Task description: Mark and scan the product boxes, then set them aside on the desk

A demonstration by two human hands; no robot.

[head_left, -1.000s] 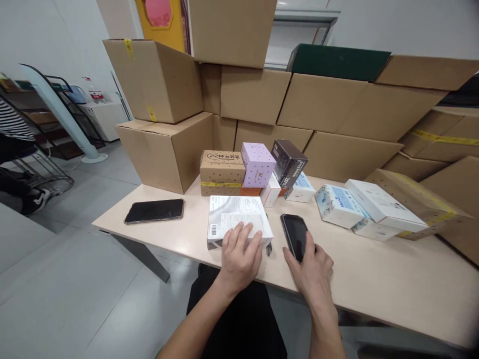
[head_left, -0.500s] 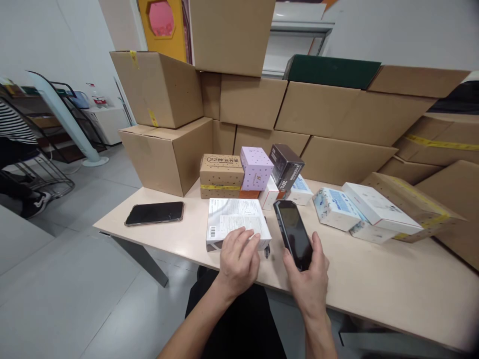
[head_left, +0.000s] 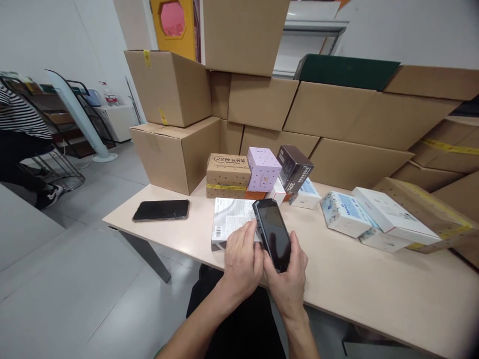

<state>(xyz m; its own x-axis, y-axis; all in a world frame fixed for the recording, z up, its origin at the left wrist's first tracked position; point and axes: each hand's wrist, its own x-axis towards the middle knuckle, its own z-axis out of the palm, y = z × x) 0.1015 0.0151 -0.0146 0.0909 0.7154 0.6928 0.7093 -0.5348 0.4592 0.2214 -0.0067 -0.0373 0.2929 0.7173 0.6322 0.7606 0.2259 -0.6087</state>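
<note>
My right hand (head_left: 287, 279) grips a dark handheld phone (head_left: 275, 232) by its lower end, thumb on the left edge and fingers on the right. The screen is dark and tilted up toward me. My left hand (head_left: 242, 259) is close beside it, fingers loosely bent and holding nothing; the fingertips come up to the phone's left edge, though contact is hard to make out. Beneath them lies a white and silver box (head_left: 228, 214) with printed text and a barcode, partly covered by my left hand and the phone.
A second phone (head_left: 160, 210) lies flat at the table's left. Behind stand a brown printed box (head_left: 227, 172), a purple box (head_left: 264, 167) and a dark brown box (head_left: 295, 167). White boxes (head_left: 396, 212) are on the right. Large cartons (head_left: 168, 87) wall the back. A person (head_left: 22, 119) is far left.
My right hand has brought the phone leftward, over the white and silver box's edge. My left hand has come off the box's middle toward the phone. The view has turned slightly left.
</note>
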